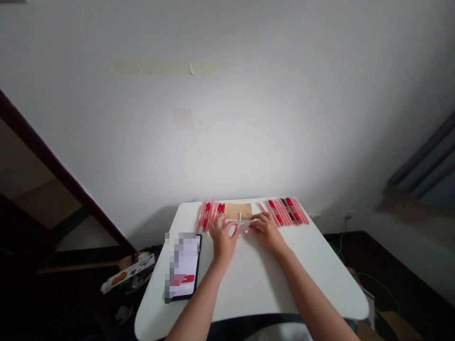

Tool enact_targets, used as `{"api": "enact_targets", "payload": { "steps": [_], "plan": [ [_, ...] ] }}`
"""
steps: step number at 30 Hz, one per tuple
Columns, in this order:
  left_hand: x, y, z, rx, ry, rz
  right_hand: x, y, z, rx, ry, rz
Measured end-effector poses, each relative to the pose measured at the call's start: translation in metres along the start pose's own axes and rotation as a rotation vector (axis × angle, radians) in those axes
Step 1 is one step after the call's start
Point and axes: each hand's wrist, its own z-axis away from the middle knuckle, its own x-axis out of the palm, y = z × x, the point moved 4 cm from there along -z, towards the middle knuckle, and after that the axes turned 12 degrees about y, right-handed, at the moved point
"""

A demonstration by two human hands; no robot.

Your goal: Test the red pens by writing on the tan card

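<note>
My left hand [224, 239] is closed in a pinch over the middle of the table, at a thin white stick-like pen part [240, 217]. Facing it, my right hand [269, 234] has its fingers closed on a short pink pen piece [246, 231]. The fingertips hide part of both pieces, and their exact shape is too small to tell. Beyond the hands lies a brown paper piece [238, 210]. A group of pink and red pens [207, 214] sits behind my left hand. Another row of pink pens [298, 210], with red and black ones among them, lies to the right.
A phone [188, 274] with its screen lit lies on the left of the white table [256, 289]. The wall [249, 142] rises directly behind the table. Boxes and clutter [131, 272] are on the floor at the left, and a green cable [386, 286] at the right.
</note>
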Motion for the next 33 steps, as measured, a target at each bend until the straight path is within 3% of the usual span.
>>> {"api": "enact_targets", "payload": {
  "steps": [20,33],
  "plan": [
    [0.0,-0.003,0.001,0.008,0.01,0.008,-0.01,0.0,-0.004,0.051,0.164,-0.002],
    [0.001,0.0,0.002,0.001,-0.054,0.005,-0.007,-0.01,-0.005,0.026,0.108,-0.047]
  ]
}}
